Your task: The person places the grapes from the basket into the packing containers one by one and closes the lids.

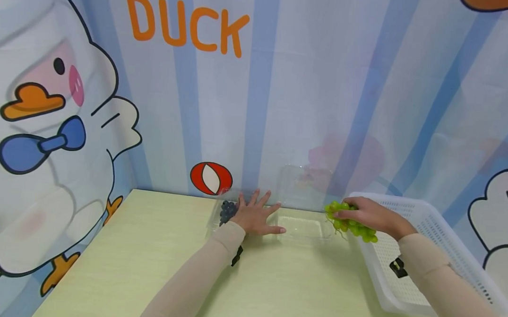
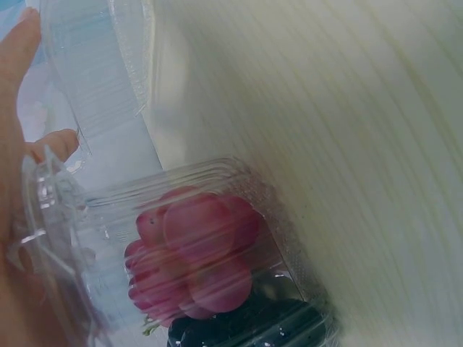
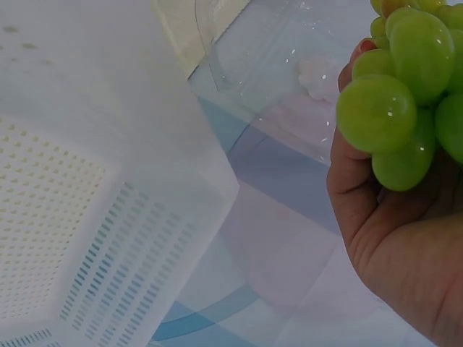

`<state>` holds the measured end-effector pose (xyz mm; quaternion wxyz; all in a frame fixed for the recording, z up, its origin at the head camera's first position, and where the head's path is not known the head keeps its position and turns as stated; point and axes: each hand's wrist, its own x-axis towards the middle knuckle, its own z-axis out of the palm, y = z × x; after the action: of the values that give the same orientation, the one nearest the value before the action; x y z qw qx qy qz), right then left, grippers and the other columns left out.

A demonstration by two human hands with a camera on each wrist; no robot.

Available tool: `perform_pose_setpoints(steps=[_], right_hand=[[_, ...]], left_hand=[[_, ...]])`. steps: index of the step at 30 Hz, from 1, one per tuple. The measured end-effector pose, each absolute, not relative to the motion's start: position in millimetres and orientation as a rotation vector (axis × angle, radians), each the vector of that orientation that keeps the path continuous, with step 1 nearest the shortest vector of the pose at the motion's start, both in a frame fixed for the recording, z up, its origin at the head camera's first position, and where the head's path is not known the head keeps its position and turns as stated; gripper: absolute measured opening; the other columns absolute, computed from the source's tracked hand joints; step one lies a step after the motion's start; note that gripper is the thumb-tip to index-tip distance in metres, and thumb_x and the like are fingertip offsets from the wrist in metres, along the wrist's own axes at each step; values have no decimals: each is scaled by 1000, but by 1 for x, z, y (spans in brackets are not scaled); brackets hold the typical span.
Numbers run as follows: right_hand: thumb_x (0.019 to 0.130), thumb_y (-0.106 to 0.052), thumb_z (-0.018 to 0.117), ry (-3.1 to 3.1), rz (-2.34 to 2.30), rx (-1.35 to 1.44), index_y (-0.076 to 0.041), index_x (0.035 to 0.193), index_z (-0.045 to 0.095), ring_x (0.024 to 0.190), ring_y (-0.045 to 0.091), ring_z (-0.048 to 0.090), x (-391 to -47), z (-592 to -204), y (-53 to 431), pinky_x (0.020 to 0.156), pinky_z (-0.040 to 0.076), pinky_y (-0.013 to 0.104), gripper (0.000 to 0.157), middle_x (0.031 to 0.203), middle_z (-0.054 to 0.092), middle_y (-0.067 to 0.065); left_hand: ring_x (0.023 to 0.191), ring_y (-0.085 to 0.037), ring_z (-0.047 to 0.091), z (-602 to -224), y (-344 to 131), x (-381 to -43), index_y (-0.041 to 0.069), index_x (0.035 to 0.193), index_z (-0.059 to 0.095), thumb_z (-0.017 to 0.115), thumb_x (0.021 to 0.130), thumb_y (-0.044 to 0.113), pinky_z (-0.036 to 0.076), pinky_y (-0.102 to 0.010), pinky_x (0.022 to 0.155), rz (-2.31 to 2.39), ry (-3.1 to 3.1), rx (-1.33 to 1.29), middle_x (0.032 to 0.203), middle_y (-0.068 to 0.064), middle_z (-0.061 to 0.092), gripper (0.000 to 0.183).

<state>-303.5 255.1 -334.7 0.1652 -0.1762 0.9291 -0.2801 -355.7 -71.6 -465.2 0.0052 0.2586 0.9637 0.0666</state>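
Observation:
My left hand (image 1: 255, 217), fingers spread, rests over a clear plastic box (image 2: 210, 170). Inside that box lie dark grapes (image 1: 228, 210) and, seen in the left wrist view, a cluster of pinkish-red grapes (image 2: 199, 246). The hand hides the red cluster in the head view. My right hand (image 1: 372, 218) grips a bunch of green grapes (image 1: 361, 230), with thin stems hanging below. It holds the bunch above the table, between a second clear plastic box (image 1: 304, 228) and the white basket. This second box has its lid (image 1: 306, 182) raised against the curtain.
A white perforated basket (image 1: 374, 272) stands at the right, partly under my right forearm. The pale wooden table (image 1: 147, 253) ends at a printed curtain (image 1: 300, 85) behind the boxes. Each wrist carries a small black device.

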Motion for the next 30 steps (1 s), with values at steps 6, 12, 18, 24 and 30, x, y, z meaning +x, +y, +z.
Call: perform_pose_setpoints(steps=[6,12,18,24,30], right_hand=[[100,-49,58,2644,-788,-515,-5,113,63,78,22,61,-311,-335,246,70,52,38,46,95,66,8],[99,-52,58,2663,-751,-516,-1,138,55,94,18,64,-316,-338,240,84,54,41,65,118,67,10],[99,-54,57,2658,-748,-521,0,143,51,103,22,65,-320,-343,234,89,54,45,70,124,65,13],[98,-55,57,2670,-743,-513,0,147,47,122,32,59,-323,-346,229,100,48,56,75,138,58,18],[98,-55,58,2668,-751,-525,-2,143,52,116,29,61,-327,-345,222,98,49,54,70,132,62,16]], left_hand=[[156,-42,1,-464,-72,-355,35,162,26,41,88,85,3,-81,111,219,3021,808,172,-8,6,90],[156,-41,1,-465,-72,-357,36,162,25,40,88,86,3,-80,111,207,3022,813,172,-7,6,91],[156,-41,-2,-466,-73,-357,37,162,25,40,87,86,1,-81,111,209,3016,818,172,-7,5,90],[156,-41,0,-466,-72,-356,37,162,26,40,87,86,1,-81,111,212,3015,814,172,-6,5,91],[156,-42,1,-466,-72,-355,35,162,27,41,87,85,3,-81,111,219,3018,817,172,-7,6,91]])
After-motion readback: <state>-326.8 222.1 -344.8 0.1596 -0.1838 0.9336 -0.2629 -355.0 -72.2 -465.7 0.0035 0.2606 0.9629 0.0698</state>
